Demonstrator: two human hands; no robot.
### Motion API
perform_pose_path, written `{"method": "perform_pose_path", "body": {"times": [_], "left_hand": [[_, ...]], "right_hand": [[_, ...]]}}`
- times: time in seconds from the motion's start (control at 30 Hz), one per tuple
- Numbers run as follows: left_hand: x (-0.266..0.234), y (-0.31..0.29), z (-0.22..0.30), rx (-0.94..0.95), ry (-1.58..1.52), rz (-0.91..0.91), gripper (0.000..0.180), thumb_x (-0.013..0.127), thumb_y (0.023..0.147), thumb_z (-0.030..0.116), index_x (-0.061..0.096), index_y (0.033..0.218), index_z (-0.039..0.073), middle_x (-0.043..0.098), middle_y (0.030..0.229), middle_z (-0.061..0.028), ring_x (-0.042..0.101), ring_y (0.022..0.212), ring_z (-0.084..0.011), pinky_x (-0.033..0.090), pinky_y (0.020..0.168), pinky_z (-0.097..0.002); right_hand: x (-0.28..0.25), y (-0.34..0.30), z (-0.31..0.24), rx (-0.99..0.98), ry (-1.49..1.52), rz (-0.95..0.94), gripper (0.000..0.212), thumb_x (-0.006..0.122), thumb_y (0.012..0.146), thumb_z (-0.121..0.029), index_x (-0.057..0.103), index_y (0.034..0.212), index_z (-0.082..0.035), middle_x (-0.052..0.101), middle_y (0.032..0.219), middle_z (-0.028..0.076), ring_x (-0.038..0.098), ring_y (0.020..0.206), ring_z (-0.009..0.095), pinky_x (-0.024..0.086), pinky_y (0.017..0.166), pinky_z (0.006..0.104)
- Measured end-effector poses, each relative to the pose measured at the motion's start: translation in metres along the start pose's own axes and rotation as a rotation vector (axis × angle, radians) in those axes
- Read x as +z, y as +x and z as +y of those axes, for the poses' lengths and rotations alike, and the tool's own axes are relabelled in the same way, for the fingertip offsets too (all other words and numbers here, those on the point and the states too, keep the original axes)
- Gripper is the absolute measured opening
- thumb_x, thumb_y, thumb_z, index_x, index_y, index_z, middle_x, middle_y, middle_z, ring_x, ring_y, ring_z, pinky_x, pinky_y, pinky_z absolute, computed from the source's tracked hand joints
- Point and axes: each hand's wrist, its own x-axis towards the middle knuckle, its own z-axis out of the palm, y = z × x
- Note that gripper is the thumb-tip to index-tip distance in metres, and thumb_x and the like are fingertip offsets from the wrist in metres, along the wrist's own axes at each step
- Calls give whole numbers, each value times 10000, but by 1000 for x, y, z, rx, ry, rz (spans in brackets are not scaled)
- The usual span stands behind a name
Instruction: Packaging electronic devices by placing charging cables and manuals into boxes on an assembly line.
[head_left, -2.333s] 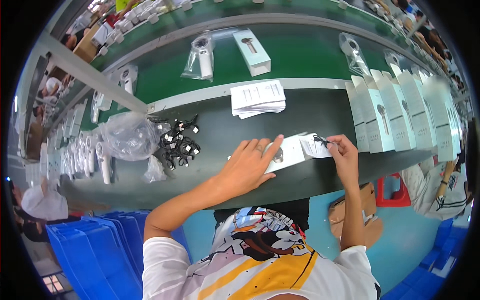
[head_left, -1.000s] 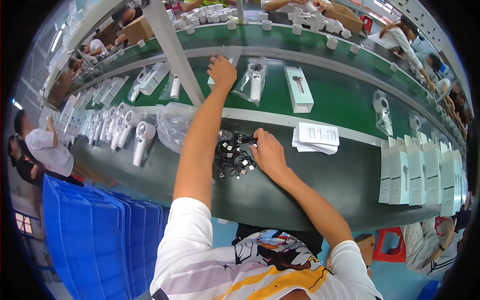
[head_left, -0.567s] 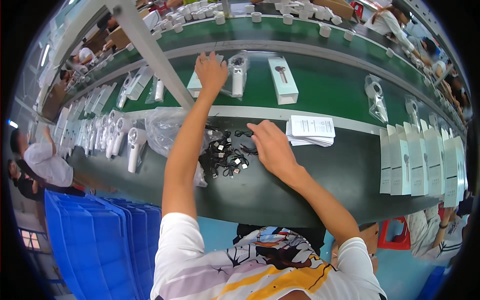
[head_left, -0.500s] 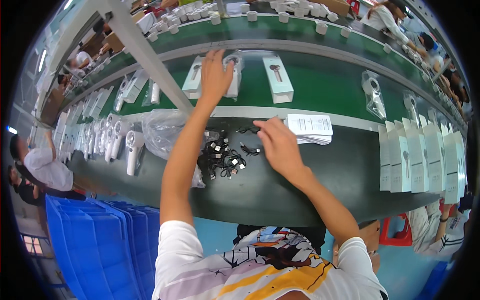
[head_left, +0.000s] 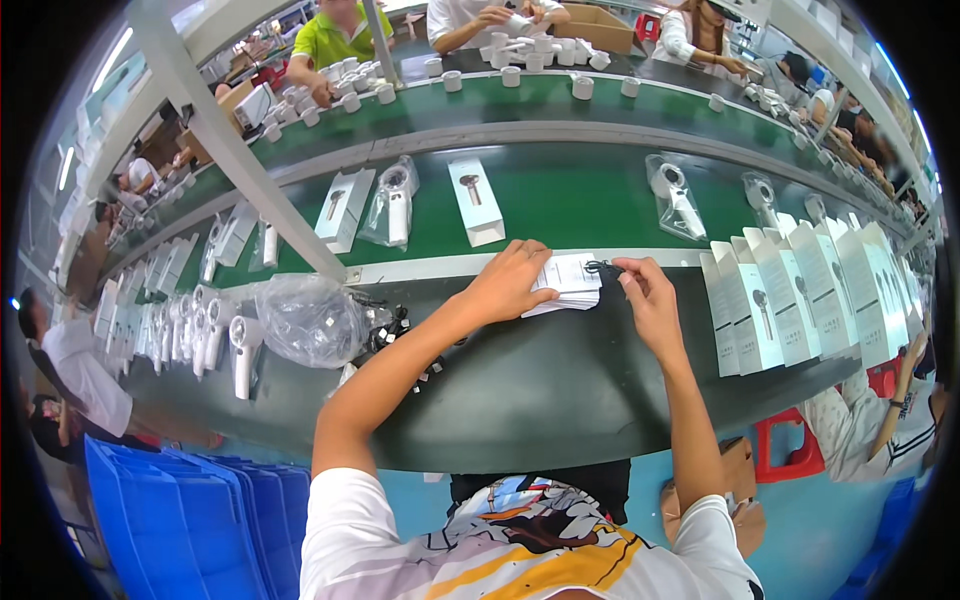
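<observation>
On the dark table [head_left: 520,400], we are pinching a black cable [head_left: 603,269] between the thumb and fingertips of our right hand [head_left: 648,298], holding it at the right edge of a stack of white leaflets [head_left: 572,284] near the metal rail [head_left: 420,269]. Our left hand [head_left: 508,284] is covering the stack's left part; whether its fingers are gripping a sheet, we cannot tell. Our left forearm [head_left: 395,370] is partly hiding a heap of black cables [head_left: 386,335]. Farther left, we are seeing a crumpled clear bag [head_left: 312,320] and a row of wrapped white fans [head_left: 243,350]. Pale boxes [head_left: 762,310] are standing upright at the right. Beyond the rail, a green belt [head_left: 570,200] is carrying more boxes and bagged fans, a slanting metal post [head_left: 240,185] is crossing our view at the left, and blue crates [head_left: 165,520] are standing below.
</observation>
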Motion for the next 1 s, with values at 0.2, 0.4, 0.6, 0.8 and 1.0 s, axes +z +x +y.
{"method": "perform_pose_path", "body": {"times": [0.2,0.4,0.6,0.8,1.0], "left_hand": [[2,-4,7,13,-67,147,523,679,834,274,528,1224,-41,524,1254,-191,487,1145,-353,398,994,-406],[-4,-11,27,120,6,353,389,695,805,154,586,1155,24,571,1140,-151,522,1062,-336,432,908,-415],[26,-52,65,119,-112,279,405,719,772,112,589,1143,16,592,1008,-133,564,911,-318,471,794,-376],[66,-60,79,114,-159,173,406,712,772,114,585,1142,5,567,994,-139,540,906,-314,466,768,-395],[65,-60,83,140,-88,104,401,694,766,115,569,1131,5,554,988,-149,522,909,-324,456,806,-411]], "right_hand": [[-12,-9,10,7,-3,45,196,547,899,-57,642,1059,2,499,810,26,471,695,101,405,661,234],[-17,-22,-10,4,128,64,197,538,900,-38,638,1061,17,494,838,17,458,734,78,384,665,212],[-22,-60,-21,-74,-8,-41,184,540,861,8,634,1017,22,534,879,77,512,788,159,417,717,255],[0,-85,16,-235,-358,-135,172,609,792,4,622,963,-9,572,1009,119,542,951,312,432,822,389],[7,-93,27,-346,-444,-242,135,616,761,-50,569,887,-52,543,938,95,516,959,294,375,812,394]]}}
